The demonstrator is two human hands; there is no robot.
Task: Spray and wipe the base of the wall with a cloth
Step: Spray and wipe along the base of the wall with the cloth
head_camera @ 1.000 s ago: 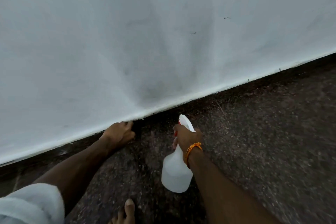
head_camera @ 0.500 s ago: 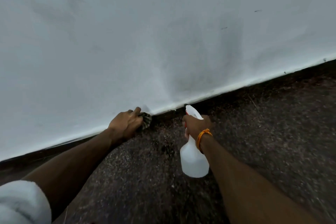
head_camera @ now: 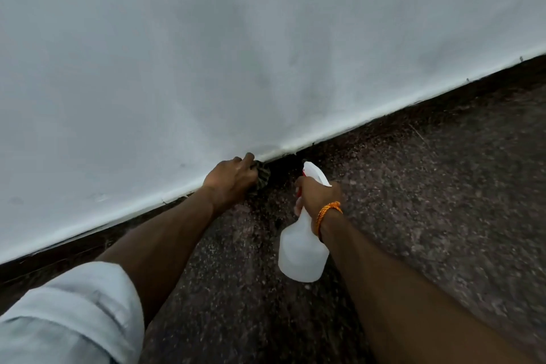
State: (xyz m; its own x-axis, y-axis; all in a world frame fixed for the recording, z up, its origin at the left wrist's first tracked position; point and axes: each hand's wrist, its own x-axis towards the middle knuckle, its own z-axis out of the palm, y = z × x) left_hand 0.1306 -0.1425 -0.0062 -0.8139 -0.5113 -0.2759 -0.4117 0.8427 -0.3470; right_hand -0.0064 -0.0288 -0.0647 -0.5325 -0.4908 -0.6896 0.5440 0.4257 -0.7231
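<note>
Two hands busy: the left hand (head_camera: 233,179) has its grip bunched around a dark crumpled cloth (head_camera: 262,178), jammed into the seam where white wall (head_camera: 266,53) meets speckled floor (head_camera: 443,201), likely to scrub that bottom edge. Just right, the right hand (head_camera: 317,196) clenches a cloudy white spray bottle (head_camera: 301,251) by the neck, nozzle facing the wall, ready to squirt I'd guess.

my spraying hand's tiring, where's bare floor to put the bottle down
Bare floor lies right of the right hand, running up to the wall base. Tightest is between the spray bottle and the left hand gripping the cloth.
</note>
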